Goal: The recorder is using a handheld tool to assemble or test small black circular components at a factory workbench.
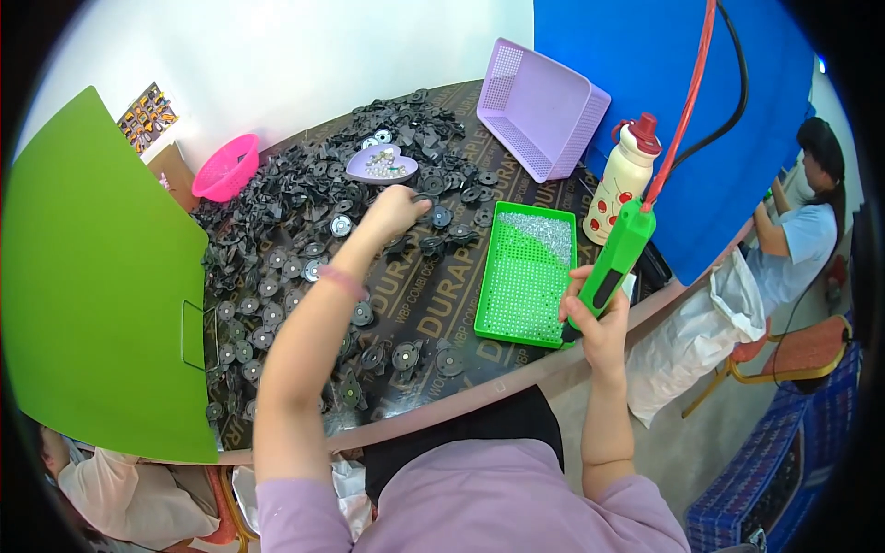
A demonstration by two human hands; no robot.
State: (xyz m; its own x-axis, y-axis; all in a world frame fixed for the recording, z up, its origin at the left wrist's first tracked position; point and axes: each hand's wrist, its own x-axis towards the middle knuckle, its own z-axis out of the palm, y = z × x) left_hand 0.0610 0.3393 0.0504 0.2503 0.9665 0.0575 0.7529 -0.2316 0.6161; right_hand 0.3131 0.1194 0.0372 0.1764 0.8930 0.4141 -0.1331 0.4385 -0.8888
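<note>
My left hand [395,216] reaches over the middle of the table, its fingers closed on the edge of a small black plastic part [423,198] among many like it. My right hand [599,324] is wrapped around a green electric screwdriver [619,261], with a red cord running up from its top. The screwdriver's tip points down at the near right corner of a green perforated tray [480,318]. Small silver screws [546,232] are heaped at the tray's far end. Just beyond my left hand, a purple heart-shaped dish [358,168] holds small pale and metallic pieces.
A heap of black parts [304,175] spreads over the table's left and back. A pink basket [227,169], a purple basket [544,101] and a cream bottle [625,180] stand around it. Green [101,276] and blue [618,55] panels flank the table. Another person [797,221] sits at right.
</note>
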